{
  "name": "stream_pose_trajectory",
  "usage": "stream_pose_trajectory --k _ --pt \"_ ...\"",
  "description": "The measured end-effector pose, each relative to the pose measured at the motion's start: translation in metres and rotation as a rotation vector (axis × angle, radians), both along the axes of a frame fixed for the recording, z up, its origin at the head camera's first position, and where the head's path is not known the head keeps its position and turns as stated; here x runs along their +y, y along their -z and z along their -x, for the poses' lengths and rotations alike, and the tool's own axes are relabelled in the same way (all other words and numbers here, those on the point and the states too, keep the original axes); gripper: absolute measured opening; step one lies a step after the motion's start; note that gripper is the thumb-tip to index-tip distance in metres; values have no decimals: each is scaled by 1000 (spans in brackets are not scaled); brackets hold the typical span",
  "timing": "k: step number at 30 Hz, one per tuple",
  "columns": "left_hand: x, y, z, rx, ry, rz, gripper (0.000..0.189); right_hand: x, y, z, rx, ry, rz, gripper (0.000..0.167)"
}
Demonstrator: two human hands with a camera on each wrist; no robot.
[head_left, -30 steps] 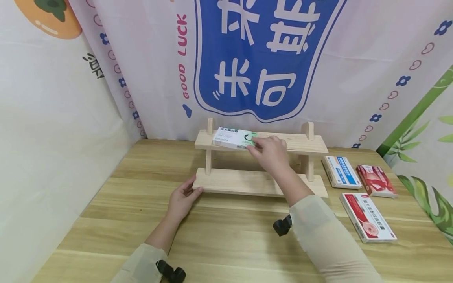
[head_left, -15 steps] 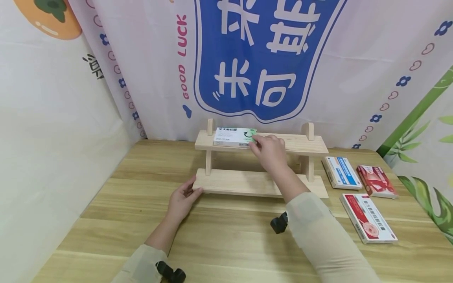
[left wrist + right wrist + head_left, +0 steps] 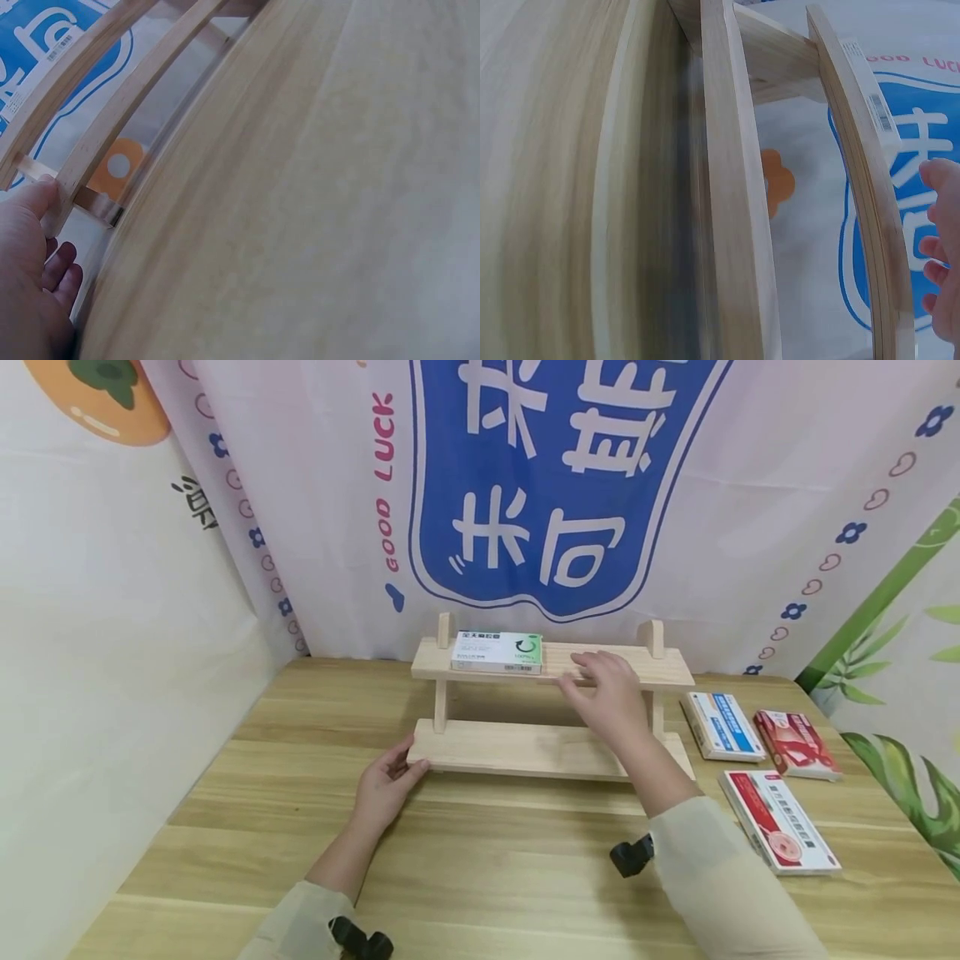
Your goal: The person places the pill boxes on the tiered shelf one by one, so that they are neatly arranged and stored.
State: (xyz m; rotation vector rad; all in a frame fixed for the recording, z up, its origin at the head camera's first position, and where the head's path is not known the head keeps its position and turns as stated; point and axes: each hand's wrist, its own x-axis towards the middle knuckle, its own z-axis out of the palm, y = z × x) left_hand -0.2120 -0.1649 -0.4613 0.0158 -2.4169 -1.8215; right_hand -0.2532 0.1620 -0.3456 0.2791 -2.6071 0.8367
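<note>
Green-and-white box: it lies flat on the upper shelf (image 3: pixel 667 670), left of the middle of the frame, with its printed face up; we see no hand touching this box (image 3: pixel 497 653).
Right hand: we find the right hand (image 3: pixel 609 695) over the right part of the upper shelf, fingers loosely bent and spread, with nothing held; a gap separates its fingertips from the box, but whether it touches the wood we cannot tell.
Left hand: the left hand (image 3: pixel 384 789), left of the lower centre, grips the left end of the lower shelf (image 3: pixel 510 747) between thumb and fingers, perhaps to steady the rack.
Boxes on the table: at the right side of the frame we count three, namely the blue-and-white box (image 3: pixel 723 727), the red box (image 3: pixel 798 743) just beside it, and the red-and-white box (image 3: pixel 782 822) nearer to the lower edge, all flat on the table (image 3: pixel 487 868).
Done so far: we judge that one box is set on the rack.
Left to do: if all boxes belong there, we suppose three remain; on the lower shelf we see no box.
</note>
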Motion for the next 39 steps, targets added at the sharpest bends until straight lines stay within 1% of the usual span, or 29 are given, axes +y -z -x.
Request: stream_pose_trajectory --k 3,7,13,18,21,24,30,35,39 --pt "0 1 0 7 -2 2 55 14 5 -7 -4 3 29 51" --pt "0 1 0 11 3 7 55 32 8 -19 -10 36 57 53" --pt "0 1 0 -6 10 14 56 61 10 -46 -13 106 55 56" --pt "0 2 1 -11 15 10 57 91 19 -68 12 163 45 55" --pt "0 2 1 -14 16 -4 56 108 25 -79 10 205 32 55" --pt "-1 2 1 -11 21 -14 55 124 31 -89 -14 240 27 57" --pt "-1 1 0 -14 23 -16 55 146 40 -109 -109 305 25 62" --pt "0 2 0 -14 20 -16 55 163 49 -121 -132 340 13 62" --pt "-1 1 1 -8 23 -13 56 175 57 -130 -184 366 16 63"
